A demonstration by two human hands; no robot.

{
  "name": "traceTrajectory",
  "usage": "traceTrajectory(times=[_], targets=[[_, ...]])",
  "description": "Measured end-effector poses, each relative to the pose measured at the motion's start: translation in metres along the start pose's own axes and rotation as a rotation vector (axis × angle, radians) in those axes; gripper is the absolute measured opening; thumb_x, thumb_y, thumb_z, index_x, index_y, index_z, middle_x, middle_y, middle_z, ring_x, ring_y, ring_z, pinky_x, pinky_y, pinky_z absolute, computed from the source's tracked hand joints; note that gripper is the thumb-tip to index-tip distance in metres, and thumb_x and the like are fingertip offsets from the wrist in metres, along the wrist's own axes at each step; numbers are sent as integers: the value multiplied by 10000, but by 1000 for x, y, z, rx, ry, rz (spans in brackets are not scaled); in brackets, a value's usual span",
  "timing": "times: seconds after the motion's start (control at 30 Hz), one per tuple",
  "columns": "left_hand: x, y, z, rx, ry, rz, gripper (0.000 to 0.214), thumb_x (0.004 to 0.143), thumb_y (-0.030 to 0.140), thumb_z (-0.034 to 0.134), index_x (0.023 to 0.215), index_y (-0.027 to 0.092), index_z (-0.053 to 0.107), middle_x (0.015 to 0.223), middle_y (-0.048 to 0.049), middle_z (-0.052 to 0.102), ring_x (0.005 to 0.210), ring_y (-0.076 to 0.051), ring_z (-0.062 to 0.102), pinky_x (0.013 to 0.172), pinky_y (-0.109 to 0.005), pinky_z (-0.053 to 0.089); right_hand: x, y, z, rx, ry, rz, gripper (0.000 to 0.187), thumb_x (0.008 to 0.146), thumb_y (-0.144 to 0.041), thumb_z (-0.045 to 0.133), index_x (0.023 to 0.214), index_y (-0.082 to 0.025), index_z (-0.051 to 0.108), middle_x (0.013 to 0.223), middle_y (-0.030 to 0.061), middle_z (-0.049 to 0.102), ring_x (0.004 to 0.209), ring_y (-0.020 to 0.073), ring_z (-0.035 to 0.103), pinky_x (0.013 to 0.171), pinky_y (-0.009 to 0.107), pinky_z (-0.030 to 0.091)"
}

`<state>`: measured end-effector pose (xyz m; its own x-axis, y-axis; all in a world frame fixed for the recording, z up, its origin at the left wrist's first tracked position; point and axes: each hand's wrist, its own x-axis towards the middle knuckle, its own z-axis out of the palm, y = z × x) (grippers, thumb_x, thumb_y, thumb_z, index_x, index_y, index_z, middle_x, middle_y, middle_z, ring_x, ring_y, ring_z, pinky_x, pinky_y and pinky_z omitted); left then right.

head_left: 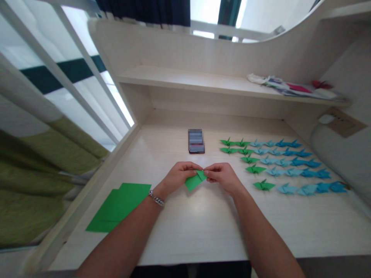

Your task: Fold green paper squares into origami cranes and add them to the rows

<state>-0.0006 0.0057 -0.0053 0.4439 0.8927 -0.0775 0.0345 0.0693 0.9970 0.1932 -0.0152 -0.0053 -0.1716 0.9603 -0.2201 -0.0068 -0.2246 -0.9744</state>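
A small folded piece of green paper (191, 183) is held just above the desk between both hands. My left hand (180, 174), with a chain bracelet on its wrist, pinches the paper's upper left edge between thumb and fingers. On the other side, my right hand (222, 177) has its thumb and forefinger closed on the upper right corner. The fingertips of the two hands nearly meet at the top. A raised flap shows near the right hand. Larger green paper sheets (116, 204) lie by my left forearm, which covers part of them.
Rows of folded paper cranes (278, 162), green through light blue to darker blue, stand on the right. A phone (196, 141) lies beyond my hands. Papers (295, 87) rest on the shelf (185, 81) above. A plugged-in charger (327, 119) trails a cable at the right wall.
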Motion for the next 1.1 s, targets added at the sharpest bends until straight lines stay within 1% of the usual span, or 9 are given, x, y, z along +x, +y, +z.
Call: traceTrajectory(times=[0.17, 0.3, 0.4, 0.63, 0.77, 0.9, 1.03, 1.1], targets=[[1, -3, -1, -55, 42, -11, 214, 718, 157, 560, 846, 164, 731, 860, -53, 717, 760, -160, 618, 701, -262, 459, -1, 0, 0, -15, 1, -18, 315, 602, -353, 764, 817, -126, 734, 605, 50, 671, 519, 122, 583, 554, 269, 486], [-1, 2, 2, 42, 37, 19, 213, 778, 280, 578, 869, 151, 721, 879, -68, 713, 778, -166, 617, 699, -261, 463, -1, 2, 0, -8, -25, -33, 308, 617, -353, 753, 819, -122, 732, 621, 46, 670, 533, 117, 578, 573, 270, 486], [-1, 4, 4, 108, 13, 0, 240, 751, 332, 633, 837, 122, 709, 809, -75, 706, 700, -155, 608, 643, -254, 462, 0, 3, 1, -16, -39, -39, 297, 619, -344, 751, 806, -115, 730, 625, 42, 667, 540, 114, 573, 574, 266, 479], [-1, 1, 4, 88, -7, -7, 231, 741, 311, 657, 852, 112, 696, 798, -75, 700, 673, -137, 604, 610, -238, 461, -1, 2, 1, -41, -46, -37, 296, 617, -337, 750, 813, -116, 734, 616, 42, 663, 547, 119, 571, 573, 269, 476], [0, 1, 3, 96, -7, 0, 215, 736, 291, 662, 857, 117, 698, 813, -77, 706, 696, -144, 618, 638, -249, 475, -1, 3, 1, -35, -42, -39, 289, 616, -329, 752, 811, -116, 733, 604, 38, 661, 538, 119, 568, 564, 263, 475], [1, -2, 2, 112, 10, -8, 219, 724, 279, 673, 870, 117, 698, 842, -89, 714, 728, -159, 636, 672, -268, 491, -1, 3, 3, -74, -35, -58, 284, 635, -325, 740, 826, -114, 732, 590, 34, 655, 529, 120, 568, 548, 255, 471], [0, -4, 3, 143, 12, -12, 262, 687, 279, 710, 896, 122, 697, 861, -90, 719, 748, -171, 649, 696, -283, 503, -2, 2, 6, -117, -21, -80, 273, 647, -332, 731, 810, -112, 729, 578, 36, 652, 516, 122, 568, 535, 254, 471], [0, -2, 4, 158, 32, -13, 256, 675, 263, 718, 889, 124, 699, 853, -86, 719, 736, -167, 649, 691, -280, 505, -2, 1, 6, -99, 2, -85, 282, 638, -334, 738, 815, -114, 723, 587, 38, 657, 525, 128, 579, 545, 261, 481]])
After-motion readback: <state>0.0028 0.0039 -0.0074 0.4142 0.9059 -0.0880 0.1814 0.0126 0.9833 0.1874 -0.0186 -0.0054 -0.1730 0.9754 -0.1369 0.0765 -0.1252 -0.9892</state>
